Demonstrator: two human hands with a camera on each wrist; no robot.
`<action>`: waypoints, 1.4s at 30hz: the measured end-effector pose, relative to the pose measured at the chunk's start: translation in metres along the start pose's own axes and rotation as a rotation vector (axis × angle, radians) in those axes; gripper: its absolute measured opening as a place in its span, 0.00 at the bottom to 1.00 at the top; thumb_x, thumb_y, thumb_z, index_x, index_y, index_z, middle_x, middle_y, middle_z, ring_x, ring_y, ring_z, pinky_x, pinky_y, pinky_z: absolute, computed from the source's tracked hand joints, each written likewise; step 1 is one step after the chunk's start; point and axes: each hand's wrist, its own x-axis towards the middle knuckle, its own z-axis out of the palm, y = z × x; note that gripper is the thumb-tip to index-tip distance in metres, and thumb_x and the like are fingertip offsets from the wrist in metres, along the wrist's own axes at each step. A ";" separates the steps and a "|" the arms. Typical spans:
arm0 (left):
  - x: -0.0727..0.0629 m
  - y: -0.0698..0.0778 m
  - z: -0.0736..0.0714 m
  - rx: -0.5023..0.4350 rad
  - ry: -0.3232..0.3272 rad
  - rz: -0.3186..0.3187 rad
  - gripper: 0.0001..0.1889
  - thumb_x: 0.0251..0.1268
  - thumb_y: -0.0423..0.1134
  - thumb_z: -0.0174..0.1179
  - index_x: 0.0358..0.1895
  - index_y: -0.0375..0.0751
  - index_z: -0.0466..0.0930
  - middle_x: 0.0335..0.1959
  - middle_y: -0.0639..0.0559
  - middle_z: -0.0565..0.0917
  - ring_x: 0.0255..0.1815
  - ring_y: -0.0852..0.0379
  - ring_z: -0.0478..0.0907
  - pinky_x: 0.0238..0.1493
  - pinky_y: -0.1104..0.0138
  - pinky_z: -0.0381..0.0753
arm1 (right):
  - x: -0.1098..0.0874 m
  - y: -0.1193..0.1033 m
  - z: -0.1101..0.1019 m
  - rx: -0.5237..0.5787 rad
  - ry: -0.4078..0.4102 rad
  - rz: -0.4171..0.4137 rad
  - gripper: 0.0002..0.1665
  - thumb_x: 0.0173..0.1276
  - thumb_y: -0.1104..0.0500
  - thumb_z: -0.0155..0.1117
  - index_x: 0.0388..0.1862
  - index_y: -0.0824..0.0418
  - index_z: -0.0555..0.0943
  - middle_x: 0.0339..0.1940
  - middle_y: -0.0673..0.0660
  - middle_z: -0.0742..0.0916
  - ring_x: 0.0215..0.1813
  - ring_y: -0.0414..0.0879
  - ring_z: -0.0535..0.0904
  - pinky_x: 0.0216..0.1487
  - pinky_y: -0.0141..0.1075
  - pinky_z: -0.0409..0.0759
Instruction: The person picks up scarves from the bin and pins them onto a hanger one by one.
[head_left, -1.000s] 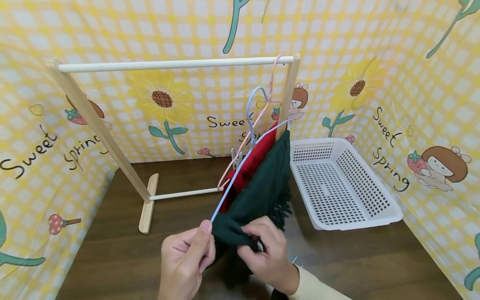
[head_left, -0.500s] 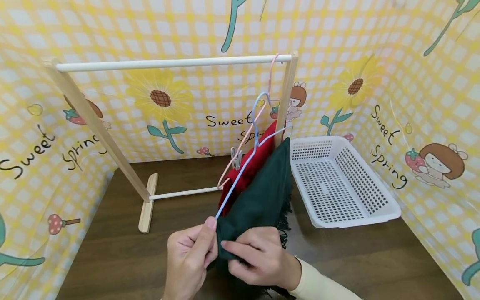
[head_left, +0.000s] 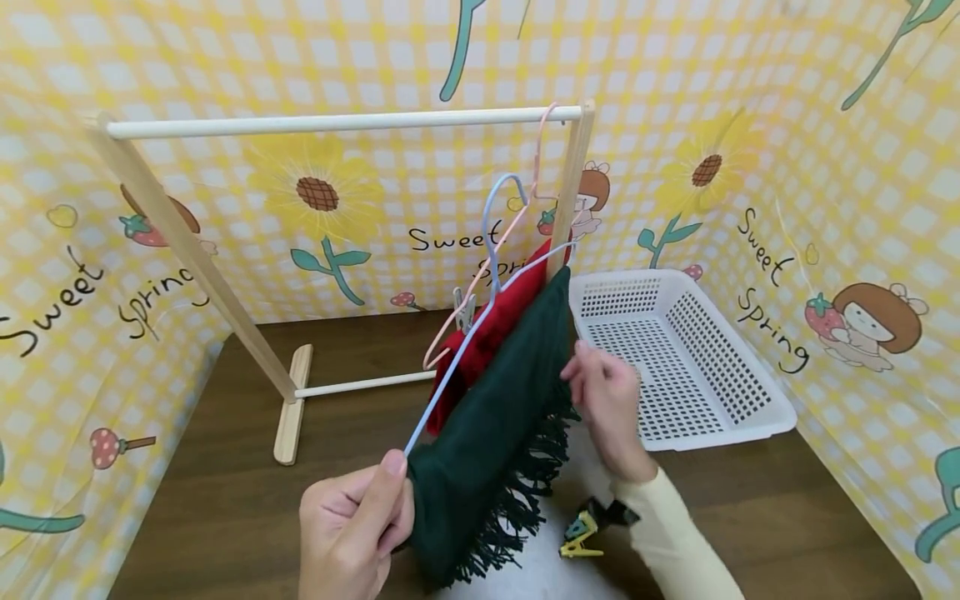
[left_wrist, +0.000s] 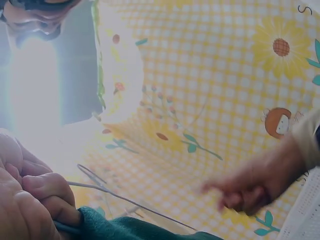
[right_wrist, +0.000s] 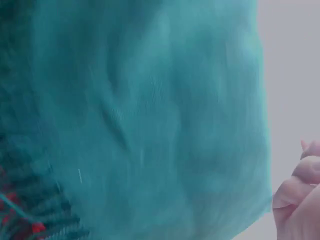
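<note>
A dark green cloth with a fringed edge (head_left: 495,408) hangs folded over a light blue hanger (head_left: 450,374). My left hand (head_left: 356,525) pinches the hanger's near corner between thumb and fingers, right beside the cloth's end; the left wrist view shows these curled fingers (left_wrist: 47,195) around the blue wire. The hanger's hook points up, off the rack's bar. My right hand (head_left: 607,400) is by the far right edge of the cloth, fingers loosely bent with nothing seen in them. In the right wrist view the green cloth (right_wrist: 160,110) fills most of the picture, blurred.
A wooden rack with a white bar (head_left: 300,125) stands behind. On its right end hangs a pink hanger (head_left: 537,158) with a red cloth (head_left: 491,342) and a metal clip (head_left: 465,312). A white basket (head_left: 750,433) stands right; yellow clip (head_left: 581,546) lies in front.
My right hand has let go of the cloth's near end and moved up and right to its far edge. The cloth's fringe now hangs spread out. My left hand shifted slightly left with the hanger.
</note>
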 end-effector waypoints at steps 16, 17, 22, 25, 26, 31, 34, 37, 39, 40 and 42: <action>-0.004 0.001 0.003 0.067 -0.066 0.121 0.28 0.66 0.09 0.34 0.11 0.38 0.61 0.06 0.49 0.61 0.05 0.60 0.57 0.06 0.77 0.51 | 0.031 -0.026 0.015 0.106 -0.275 0.442 0.20 0.75 0.51 0.64 0.24 0.61 0.80 0.12 0.52 0.78 0.09 0.42 0.66 0.12 0.29 0.66; -0.004 0.001 0.004 0.065 -0.069 0.124 0.28 0.66 0.09 0.34 0.11 0.38 0.61 0.06 0.49 0.61 0.06 0.60 0.57 0.06 0.77 0.51 | 0.029 -0.027 0.017 0.087 -0.305 0.444 0.21 0.74 0.51 0.65 0.22 0.61 0.80 0.12 0.53 0.79 0.09 0.42 0.67 0.13 0.30 0.68; -0.004 -0.002 0.004 0.062 -0.074 0.120 0.28 0.65 0.08 0.34 0.11 0.38 0.61 0.06 0.50 0.61 0.06 0.61 0.58 0.07 0.77 0.50 | 0.025 -0.025 0.022 0.055 -0.355 0.476 0.26 0.73 0.51 0.66 0.16 0.63 0.78 0.13 0.54 0.82 0.08 0.42 0.71 0.14 0.32 0.72; -0.004 -0.004 0.005 0.062 -0.064 0.099 0.28 0.66 0.09 0.35 0.11 0.38 0.62 0.07 0.49 0.61 0.06 0.60 0.58 0.07 0.77 0.51 | 0.024 -0.023 0.020 0.096 -0.312 0.489 0.26 0.74 0.51 0.65 0.16 0.62 0.79 0.13 0.54 0.83 0.07 0.43 0.70 0.13 0.33 0.69; -0.004 -0.004 0.005 0.060 -0.060 0.093 0.28 0.67 0.09 0.35 0.11 0.38 0.62 0.07 0.49 0.61 0.07 0.60 0.59 0.07 0.76 0.52 | 0.025 -0.023 0.019 0.104 -0.302 0.488 0.26 0.74 0.51 0.64 0.16 0.62 0.80 0.13 0.55 0.83 0.07 0.44 0.69 0.12 0.33 0.68; -0.005 -0.005 0.006 0.059 -0.053 0.106 0.28 0.66 0.09 0.35 0.11 0.38 0.62 0.07 0.50 0.61 0.07 0.61 0.58 0.07 0.77 0.51 | 0.028 -0.023 0.014 0.125 -0.222 0.451 0.25 0.75 0.52 0.63 0.16 0.61 0.80 0.14 0.55 0.83 0.07 0.44 0.66 0.11 0.30 0.67; -0.005 -0.005 0.006 0.055 -0.053 0.119 0.27 0.66 0.09 0.34 0.12 0.37 0.62 0.08 0.50 0.61 0.07 0.61 0.57 0.06 0.77 0.50 | 0.033 -0.021 0.011 0.129 -0.167 0.433 0.25 0.75 0.54 0.62 0.15 0.59 0.81 0.14 0.54 0.83 0.06 0.43 0.65 0.10 0.29 0.65; -0.004 -0.007 0.006 0.033 -0.062 0.142 0.27 0.65 0.08 0.33 0.12 0.36 0.63 0.08 0.50 0.61 0.07 0.61 0.56 0.06 0.77 0.49 | 0.038 -0.019 0.009 0.119 -0.131 0.428 0.25 0.74 0.54 0.64 0.15 0.60 0.81 0.13 0.54 0.83 0.06 0.43 0.65 0.10 0.29 0.64; -0.003 -0.008 0.005 0.008 -0.072 0.159 0.27 0.65 0.08 0.33 0.12 0.36 0.63 0.08 0.50 0.60 0.07 0.61 0.56 0.06 0.77 0.49 | 0.038 -0.017 0.008 0.086 -0.122 0.410 0.25 0.73 0.52 0.65 0.16 0.61 0.80 0.13 0.55 0.81 0.06 0.44 0.64 0.10 0.29 0.63; -0.002 -0.009 0.005 -0.007 -0.078 0.174 0.26 0.64 0.08 0.32 0.12 0.35 0.62 0.08 0.50 0.60 0.07 0.61 0.56 0.06 0.77 0.49 | 0.037 -0.016 0.008 0.055 -0.116 0.377 0.25 0.73 0.51 0.66 0.16 0.61 0.80 0.12 0.54 0.81 0.07 0.44 0.65 0.10 0.30 0.63; -0.001 -0.010 0.005 -0.033 -0.085 0.191 0.26 0.64 0.08 0.31 0.12 0.35 0.62 0.09 0.49 0.60 0.08 0.61 0.55 0.07 0.77 0.49 | 0.031 -0.013 0.009 -0.021 -0.099 0.241 0.23 0.71 0.51 0.69 0.18 0.61 0.80 0.12 0.53 0.78 0.10 0.42 0.67 0.13 0.30 0.64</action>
